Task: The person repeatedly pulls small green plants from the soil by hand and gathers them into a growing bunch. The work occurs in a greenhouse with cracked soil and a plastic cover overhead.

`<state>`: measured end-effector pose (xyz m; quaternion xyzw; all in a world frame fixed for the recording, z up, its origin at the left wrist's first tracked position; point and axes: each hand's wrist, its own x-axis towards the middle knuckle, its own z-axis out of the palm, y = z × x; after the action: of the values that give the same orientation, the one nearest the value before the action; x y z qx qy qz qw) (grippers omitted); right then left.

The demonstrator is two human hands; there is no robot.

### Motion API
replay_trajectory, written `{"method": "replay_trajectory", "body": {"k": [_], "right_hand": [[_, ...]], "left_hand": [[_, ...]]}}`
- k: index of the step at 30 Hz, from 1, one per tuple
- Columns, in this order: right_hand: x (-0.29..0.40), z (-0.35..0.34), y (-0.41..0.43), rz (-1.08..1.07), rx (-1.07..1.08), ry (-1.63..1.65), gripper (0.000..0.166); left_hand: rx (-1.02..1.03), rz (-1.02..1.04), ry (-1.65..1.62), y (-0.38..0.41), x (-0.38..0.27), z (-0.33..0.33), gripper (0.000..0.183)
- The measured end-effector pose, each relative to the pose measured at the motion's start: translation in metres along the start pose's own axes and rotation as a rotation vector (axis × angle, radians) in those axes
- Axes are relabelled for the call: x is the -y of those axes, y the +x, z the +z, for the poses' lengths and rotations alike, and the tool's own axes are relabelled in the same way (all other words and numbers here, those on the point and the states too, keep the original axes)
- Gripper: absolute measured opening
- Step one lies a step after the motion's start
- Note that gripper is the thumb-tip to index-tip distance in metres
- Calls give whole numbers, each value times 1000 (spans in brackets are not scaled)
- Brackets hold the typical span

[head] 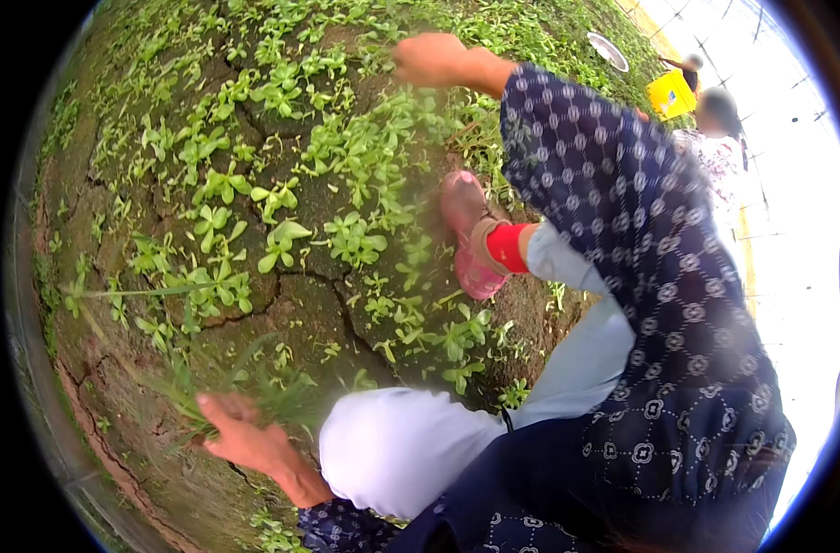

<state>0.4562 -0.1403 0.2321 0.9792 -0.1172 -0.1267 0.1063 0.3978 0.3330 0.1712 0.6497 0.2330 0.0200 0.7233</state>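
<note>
My left hand (247, 432), at the lower left, grips a tuft of uprooted-looking long-bladed grass (281, 397). Its blades fan out to both sides of the fingers, and one long stem reaches toward the left. At the top, my right hand (433, 61) is curled and motion-blurred over low leafy plants (364, 152); whether anything is in its fingers is hidden. Small broad-leaved green seedlings (216, 221) grow in patches across the cracked, mossy soil (302, 297) between both hands.
My pink shoe (467, 235) with a red sock rests on the soil among plants. My light-covered knee (406, 442) is near my left hand. A soil edge (116, 460) runs along the left. Two people, a yellow container (671, 95) and a pale basin (608, 52) are at upper right.
</note>
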Motion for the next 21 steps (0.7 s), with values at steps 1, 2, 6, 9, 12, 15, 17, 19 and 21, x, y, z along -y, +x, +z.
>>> {"method": "replay_trajectory", "body": {"k": [1,2,6,9,12,15,17,19,21], "right_hand": [[-7,-8,4,-88,107,-143,26],[-9,-11,6,-96,220,-182,24],[-22,11,-19,-203,511,-187,16],[-49,85,-45,-170,499,-91,18],[-59,157,-57,-369,410,-132,24],[-63,200,-62,-364,323,-143,33],[-62,210,-64,-242,325,-99,36],[-64,222,-64,-122,280,-15,36],[-65,223,-64,-55,348,32,35]], "left_hand": [[-18,42,-3,7,-12,4,26],[-37,83,-9,15,-22,9,26],[-29,199,-81,24,-49,54,32],[74,187,-69,29,-52,85,33],[122,157,8,33,-53,119,33],[154,126,110,34,-50,155,34],[232,85,188,39,-45,179,35],[279,74,205,31,-37,211,32],[319,59,240,19,-28,241,31]]}}
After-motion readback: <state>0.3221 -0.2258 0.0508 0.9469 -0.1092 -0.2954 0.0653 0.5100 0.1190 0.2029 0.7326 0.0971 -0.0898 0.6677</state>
